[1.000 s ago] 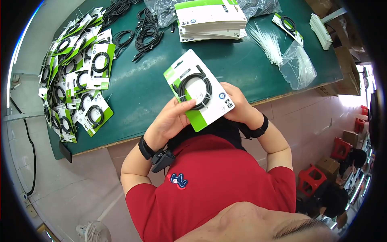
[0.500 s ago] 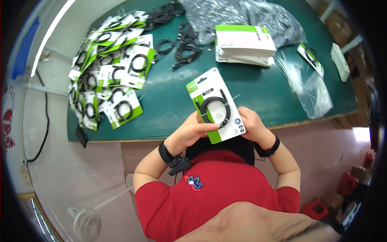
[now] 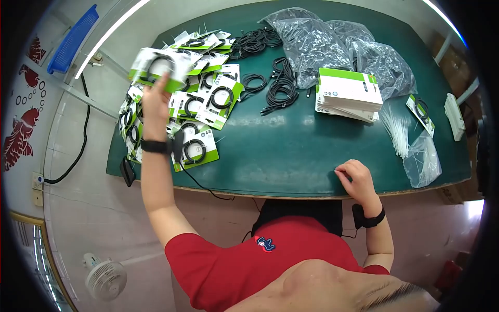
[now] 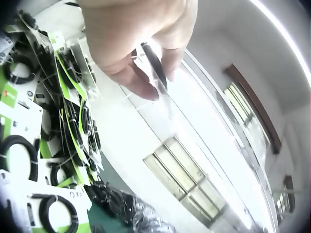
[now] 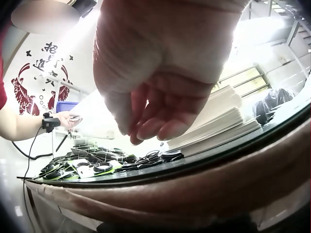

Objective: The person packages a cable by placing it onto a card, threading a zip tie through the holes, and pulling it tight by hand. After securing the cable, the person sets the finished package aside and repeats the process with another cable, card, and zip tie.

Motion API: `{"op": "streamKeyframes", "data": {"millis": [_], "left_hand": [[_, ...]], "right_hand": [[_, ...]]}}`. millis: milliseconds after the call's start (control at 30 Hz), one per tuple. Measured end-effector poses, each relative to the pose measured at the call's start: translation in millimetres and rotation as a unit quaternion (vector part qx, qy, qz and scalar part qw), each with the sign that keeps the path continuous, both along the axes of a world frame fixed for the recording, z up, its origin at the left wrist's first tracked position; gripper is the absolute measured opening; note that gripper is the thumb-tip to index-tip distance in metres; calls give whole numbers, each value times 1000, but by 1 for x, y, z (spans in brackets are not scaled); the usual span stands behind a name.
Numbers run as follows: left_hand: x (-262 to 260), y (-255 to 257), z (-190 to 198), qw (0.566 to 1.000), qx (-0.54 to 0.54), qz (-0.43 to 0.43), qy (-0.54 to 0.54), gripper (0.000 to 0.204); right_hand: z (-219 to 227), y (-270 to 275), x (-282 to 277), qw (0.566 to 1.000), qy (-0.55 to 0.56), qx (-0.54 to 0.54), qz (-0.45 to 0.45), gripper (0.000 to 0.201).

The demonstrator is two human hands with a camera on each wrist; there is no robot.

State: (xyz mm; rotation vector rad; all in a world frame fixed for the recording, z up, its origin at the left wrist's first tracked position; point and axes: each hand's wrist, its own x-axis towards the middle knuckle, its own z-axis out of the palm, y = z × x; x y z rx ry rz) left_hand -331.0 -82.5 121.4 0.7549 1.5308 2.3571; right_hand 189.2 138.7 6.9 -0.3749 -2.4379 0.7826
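Observation:
My left hand (image 3: 157, 106) pinches a white and green card with a coiled black cable (image 3: 150, 61) fixed on it, thumb on the front. The card, blurred, is over the far left part of a heap of similar carded cables (image 3: 222, 99). In the left wrist view the carded cable (image 4: 156, 65) is seen edge-on between thumb and fingers. My right hand (image 3: 357, 179) holds nothing, its fingers loosely curled by the front edge of the green table (image 3: 260, 166). From the right wrist view, those fingers (image 5: 160, 127) hang bent downward.
Loose black cables (image 3: 283, 88) lie behind the middle. A stack of blank cards (image 3: 349, 91) stands to their right, with clear plastic bags (image 3: 306, 44) behind. White cable ties (image 3: 396, 132), a small bag (image 3: 423, 161) and one carded cable (image 3: 421, 114) are at the right.
Both hands were at the carded cable near the front middle. My left hand has carried it left and away over the heap; my right hand has come off it and moved right.

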Motion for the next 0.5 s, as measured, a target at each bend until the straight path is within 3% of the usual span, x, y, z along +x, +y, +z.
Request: {"op": "streamKeyframes", "data": {"millis": [100, 233, 300, 433, 500], "left_hand": [[-49, -8, 23, 995, 74, 61, -25, 45], [-42, -1, -5, 994, -9, 51, -100, 49], [12, 21, -32, 992, -67, 30, -102, 33], [84, 57, -73, 964, -191, -147, -113, 33], [115, 80, -84, 938, -281, -186, -84, 34]], "right_hand": [[-1, -4, 1, 1000, -11, -2, -14, 6], [-2, -3, 1, 1000, -22, 2, -18, 6], [-2, -3, 2, 999, -41, 4, -13, 6], [0, -2, 1, 999, -42, 18, 3, 7], [0, -3, 1, 999, -39, 17, 6, 7]]}}
